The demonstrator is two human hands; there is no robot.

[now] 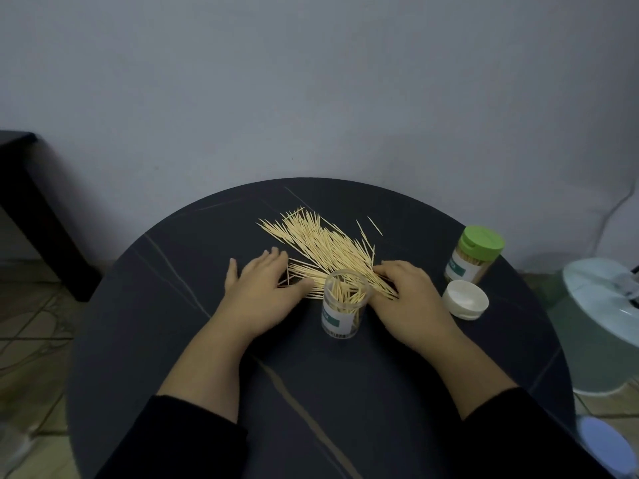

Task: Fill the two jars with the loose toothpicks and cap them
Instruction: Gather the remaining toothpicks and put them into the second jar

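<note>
Watching from the left, I see the left hand (pixel 257 288) flat on the round dark table (pixel 173 305). Its fingers are straight and spread, with fingertips and thumb at the near-left edge of the loose toothpicks (pixel 321 243). The pile fans toward the far side, a few strays apart on its right. The open jar (pixel 345 302) stands upright between the two hands, partly filled, at the pile's near edge. The right hand (pixel 408 299) lies on the pile's near-right corner, fingers curled down over the sticks; I cannot tell whether they pinch any.

My worry is that raking both hands inward could tip the uncapped jar and spill its contents, or flick sticks off the table. Further right, the white cap (pixel 465 300) lies just beside the green-lidded jar (pixel 473 254), which looks finished. A wide sweep of the right wrist could shove that cap away.
</note>
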